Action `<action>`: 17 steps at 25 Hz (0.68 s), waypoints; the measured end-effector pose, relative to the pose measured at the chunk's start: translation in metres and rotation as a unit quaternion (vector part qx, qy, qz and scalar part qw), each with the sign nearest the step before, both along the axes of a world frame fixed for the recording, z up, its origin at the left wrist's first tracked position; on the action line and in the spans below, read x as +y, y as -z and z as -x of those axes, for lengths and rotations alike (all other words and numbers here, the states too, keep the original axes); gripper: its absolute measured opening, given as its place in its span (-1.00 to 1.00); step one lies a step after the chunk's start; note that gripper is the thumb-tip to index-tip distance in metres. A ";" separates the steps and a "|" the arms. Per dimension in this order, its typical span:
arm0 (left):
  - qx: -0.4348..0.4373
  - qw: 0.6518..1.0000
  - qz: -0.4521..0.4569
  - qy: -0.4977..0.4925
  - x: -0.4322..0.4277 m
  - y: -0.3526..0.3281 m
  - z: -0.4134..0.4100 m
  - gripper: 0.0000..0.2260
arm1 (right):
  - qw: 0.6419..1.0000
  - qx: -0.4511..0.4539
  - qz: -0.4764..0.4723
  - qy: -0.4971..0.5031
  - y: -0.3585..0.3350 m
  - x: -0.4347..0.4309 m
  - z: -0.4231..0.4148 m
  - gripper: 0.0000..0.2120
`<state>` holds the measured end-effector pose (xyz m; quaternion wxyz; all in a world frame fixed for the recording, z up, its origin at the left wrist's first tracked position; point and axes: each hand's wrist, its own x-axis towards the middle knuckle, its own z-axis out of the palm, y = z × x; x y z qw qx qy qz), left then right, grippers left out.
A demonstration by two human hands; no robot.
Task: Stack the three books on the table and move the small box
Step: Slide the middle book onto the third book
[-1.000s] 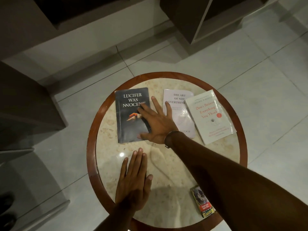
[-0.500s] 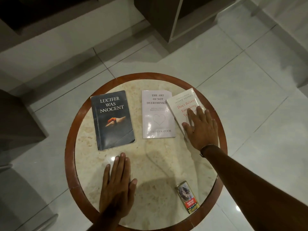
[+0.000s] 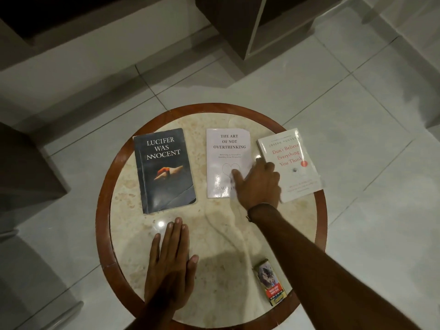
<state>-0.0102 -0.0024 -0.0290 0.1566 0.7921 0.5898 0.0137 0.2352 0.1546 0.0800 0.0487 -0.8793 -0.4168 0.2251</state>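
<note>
Three books lie side by side on the round marble table (image 3: 214,234). A dark book (image 3: 164,170) is at the left, a pale pink book (image 3: 226,151) in the middle, a white book (image 3: 292,163) at the right. My right hand (image 3: 258,184) rests between the pink and white books, thumb on the pink cover, fingers spread, holding nothing. My left hand (image 3: 170,265) lies flat on the table near the front edge. A small printed box (image 3: 270,282) lies at the front right, beside my right forearm.
The table has a raised reddish wooden rim (image 3: 102,210). White tiled floor surrounds it. Dark furniture (image 3: 23,167) stands at the left and a dark cabinet (image 3: 233,22) at the back.
My right hand went from the dark book to the white book, then slid left to the gap by the pink book. The white book now lies apart from the pink one. The left hand stayed put.
</note>
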 end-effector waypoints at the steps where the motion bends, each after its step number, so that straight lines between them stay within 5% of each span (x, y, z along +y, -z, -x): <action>1: -0.003 1.000 -0.001 -0.001 0.000 0.000 0.000 -0.34 | 0.998 0.019 0.038 0.040 0.001 0.006 0.013 -0.31; 5: -0.025 1.000 0.001 -0.003 -0.001 -0.001 0.000 -0.36 | 0.976 0.103 0.105 0.164 0.004 0.027 0.011 -0.13; 12: -0.049 0.999 0.002 -0.005 -0.001 -0.003 -0.001 -0.37 | 0.947 0.283 0.037 0.149 -0.001 0.029 -0.026 -0.85; 17: -0.062 0.998 -0.015 -0.006 -0.003 -0.007 -0.001 -0.36 | 0.925 0.346 -0.098 0.125 -0.040 0.016 -0.027 -0.78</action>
